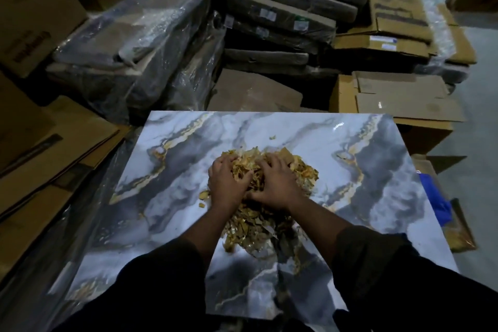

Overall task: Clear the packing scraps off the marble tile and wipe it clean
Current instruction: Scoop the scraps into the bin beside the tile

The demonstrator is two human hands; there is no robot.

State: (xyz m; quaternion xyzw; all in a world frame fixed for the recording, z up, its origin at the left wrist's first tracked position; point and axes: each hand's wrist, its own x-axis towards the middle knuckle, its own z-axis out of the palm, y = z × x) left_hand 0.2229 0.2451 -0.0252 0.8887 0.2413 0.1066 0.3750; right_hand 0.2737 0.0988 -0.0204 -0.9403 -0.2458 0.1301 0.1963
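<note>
A glossy marble tile (350, 197), white and grey with gold veins, lies flat in front of me. A heap of yellow-brown packing scraps (258, 226) sits on its middle. My left hand (226, 183) lies on the left side of the heap, its fingers curled into the scraps. Beside it, my right hand (277, 183) covers the top of the heap, fingers dug in the same way. A few stray scraps (203, 197) lie on the tile by my left wrist, and one small scrap (272, 137) lies beyond the heap.
A blue cloth (436, 202) lies off the tile's right edge, over a box holding more scraps (458, 234). Flattened cardboard (48, 159) is at the left, plastic-wrapped packs (140, 56) and stacked boxes (393, 35) behind the tile.
</note>
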